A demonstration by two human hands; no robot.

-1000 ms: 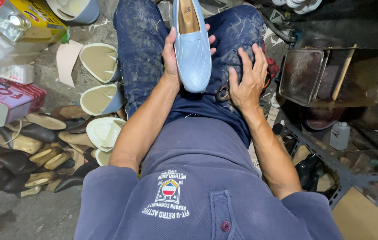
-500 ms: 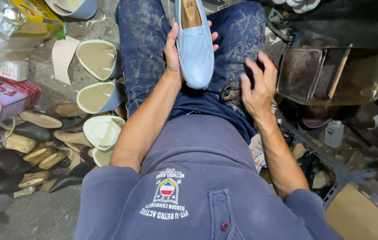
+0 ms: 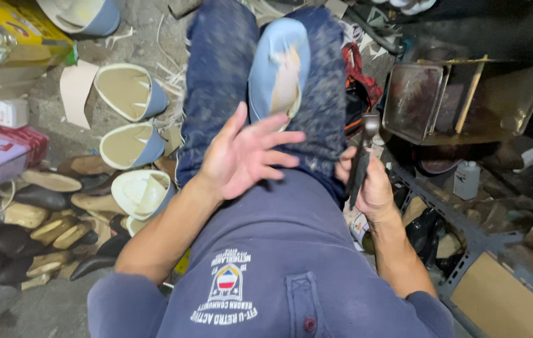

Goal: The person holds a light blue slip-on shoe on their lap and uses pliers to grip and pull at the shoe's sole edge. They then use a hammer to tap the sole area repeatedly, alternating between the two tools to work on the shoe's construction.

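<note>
**Shoe on your lap, tool in your right hand**

The light blue shoe [image 3: 277, 72] lay sole-up on your thighs. Your left hand [image 3: 244, 156] hovered open just below it, fingers spread. Your right hand [image 3: 369, 184] gripped a dark metal tool [image 3: 361, 156] beside it.

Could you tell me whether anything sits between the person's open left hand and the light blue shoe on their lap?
Nothing visible does. The left hand hovers open just below the light blue shoe, with only the jeans-covered lap beneath. The right hand holds a dark tool off to the side.
</note>
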